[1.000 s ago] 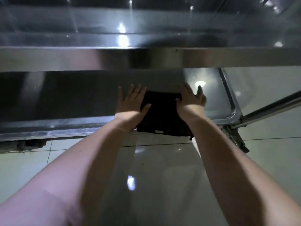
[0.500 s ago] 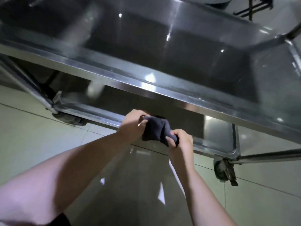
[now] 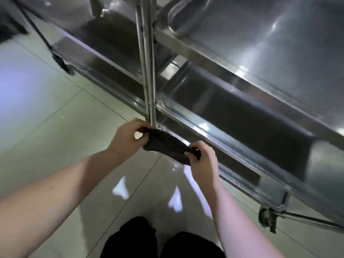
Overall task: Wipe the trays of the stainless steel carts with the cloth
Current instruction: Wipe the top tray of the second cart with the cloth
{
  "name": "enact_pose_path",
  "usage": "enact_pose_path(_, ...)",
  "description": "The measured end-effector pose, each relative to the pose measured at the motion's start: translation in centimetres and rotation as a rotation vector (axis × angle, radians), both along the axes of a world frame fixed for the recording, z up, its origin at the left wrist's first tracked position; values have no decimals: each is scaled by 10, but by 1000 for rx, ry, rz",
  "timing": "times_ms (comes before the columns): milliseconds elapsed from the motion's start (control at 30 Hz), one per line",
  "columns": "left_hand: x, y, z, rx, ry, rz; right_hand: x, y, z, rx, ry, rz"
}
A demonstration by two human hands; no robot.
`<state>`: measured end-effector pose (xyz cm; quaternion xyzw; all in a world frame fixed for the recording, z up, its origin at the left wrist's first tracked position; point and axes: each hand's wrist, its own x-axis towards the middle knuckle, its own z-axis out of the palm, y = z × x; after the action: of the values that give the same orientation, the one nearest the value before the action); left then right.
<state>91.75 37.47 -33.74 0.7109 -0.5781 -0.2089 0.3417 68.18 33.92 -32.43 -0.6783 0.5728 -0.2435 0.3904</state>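
Note:
A dark cloth (image 3: 165, 146) is bunched up and stretched between my two hands, in the air over the floor. My left hand (image 3: 126, 139) pinches its left end and my right hand (image 3: 202, 159) grips its right end. Both are just in front of the lower tray (image 3: 232, 127) of a stainless steel cart on the right. That cart's upper tray (image 3: 260, 34) fills the top right. A second steel cart (image 3: 96, 43) stands to the left, and the upright posts (image 3: 148, 71) of both carts meet right behind the cloth.
Pale glossy floor tiles (image 3: 55, 127) spread to the left and below. A caster wheel (image 3: 267, 218) sits under the right cart's near corner, another caster (image 3: 62, 64) under the left cart. My dark trouser legs (image 3: 160, 243) show at the bottom.
My hands lifted the cloth off the lower tray, bunched it and pulled back over the floor. The view swung left and pulled back, bringing the posts between the two carts into sight.

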Motion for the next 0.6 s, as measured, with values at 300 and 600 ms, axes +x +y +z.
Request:
enact_pose_path(300,62,25,303,-123,6,158,59,-18,294,-267,-16,265)
enact_pose_path(600,90,38,604,-260,-91,15,82,-49,592,-614,47,419)
